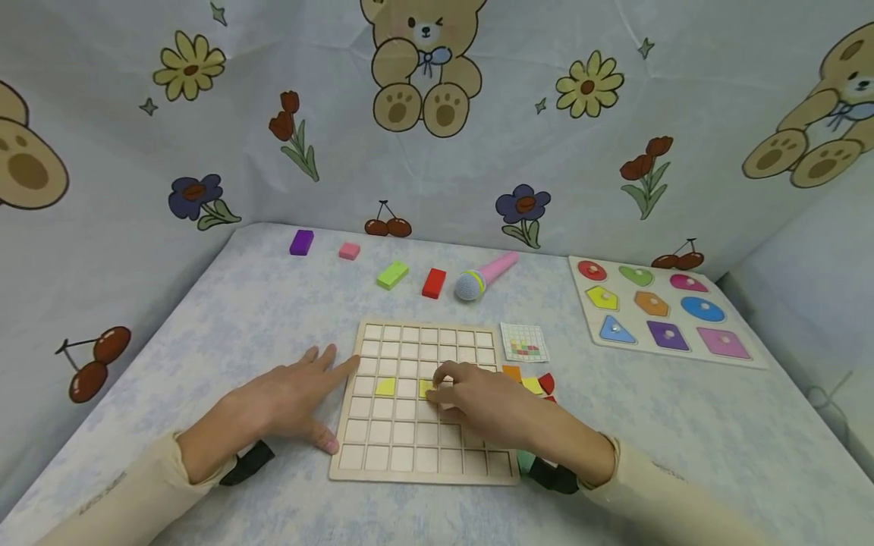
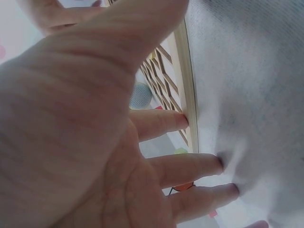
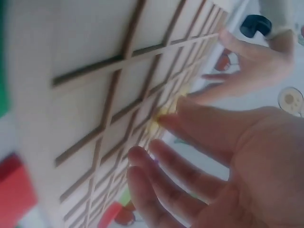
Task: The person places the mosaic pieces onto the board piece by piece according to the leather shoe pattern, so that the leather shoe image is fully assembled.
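Observation:
A wooden grid board [image 1: 416, 433] lies on the table. One yellow square tile [image 1: 385, 387] is set in a cell on its left half. My right hand [image 1: 481, 398] reaches over the board from the right, with thumb and index finger pinching at a second yellow square tile [image 1: 426, 387] in the same row. In the right wrist view, this tile [image 3: 153, 127] is blurred and partly hidden by the fingertips. My left hand [image 1: 290, 398] is spread at the board's left edge. Its thumb and index finger touch the frame [image 2: 185, 85], and the other fingers rest on the table.
Right of the board lie a printed pattern card [image 1: 524, 343] and several coloured pieces, including an orange one [image 1: 511, 372]. Behind are a toy microphone [image 1: 481, 278], red [image 1: 433, 283], green [image 1: 392, 275], pink [image 1: 349, 251] and purple [image 1: 301, 243] blocks. A shape puzzle [image 1: 672, 353] stands far right.

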A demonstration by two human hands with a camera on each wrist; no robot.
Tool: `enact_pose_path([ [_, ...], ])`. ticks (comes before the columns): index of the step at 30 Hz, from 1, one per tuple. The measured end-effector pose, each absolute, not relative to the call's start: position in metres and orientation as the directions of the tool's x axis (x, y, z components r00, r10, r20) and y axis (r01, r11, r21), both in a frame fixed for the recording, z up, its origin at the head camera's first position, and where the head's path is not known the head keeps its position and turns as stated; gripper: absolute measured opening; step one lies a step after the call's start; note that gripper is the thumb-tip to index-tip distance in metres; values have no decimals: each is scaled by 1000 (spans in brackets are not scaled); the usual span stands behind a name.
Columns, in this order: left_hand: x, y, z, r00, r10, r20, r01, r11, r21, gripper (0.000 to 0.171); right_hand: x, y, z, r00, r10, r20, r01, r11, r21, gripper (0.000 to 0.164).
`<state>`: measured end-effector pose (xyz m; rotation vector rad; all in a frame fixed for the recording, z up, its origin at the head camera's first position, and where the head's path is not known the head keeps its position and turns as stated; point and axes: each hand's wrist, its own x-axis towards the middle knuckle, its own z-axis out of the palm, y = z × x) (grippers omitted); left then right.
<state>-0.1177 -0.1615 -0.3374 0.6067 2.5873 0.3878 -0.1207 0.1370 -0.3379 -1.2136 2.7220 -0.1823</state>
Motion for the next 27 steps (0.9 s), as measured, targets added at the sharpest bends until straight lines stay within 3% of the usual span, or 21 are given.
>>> enact_pose_path([
  [8,-118,-162,-337,-801,478,-359,358,864,353,118,-120,179,-332,-762,-633,-135,-580,761,-291,32],
  [19,-117,-161,-339,-800,496,-337,375,853,363,119,-129,241,-332,-853,-490,-182,-403,838,-367,30],
  [27,-117,-161,-338,-798,497,-342,373,852,368,118,-143,259,-342,-834,-540,-117,-452,788,-418,11],
])
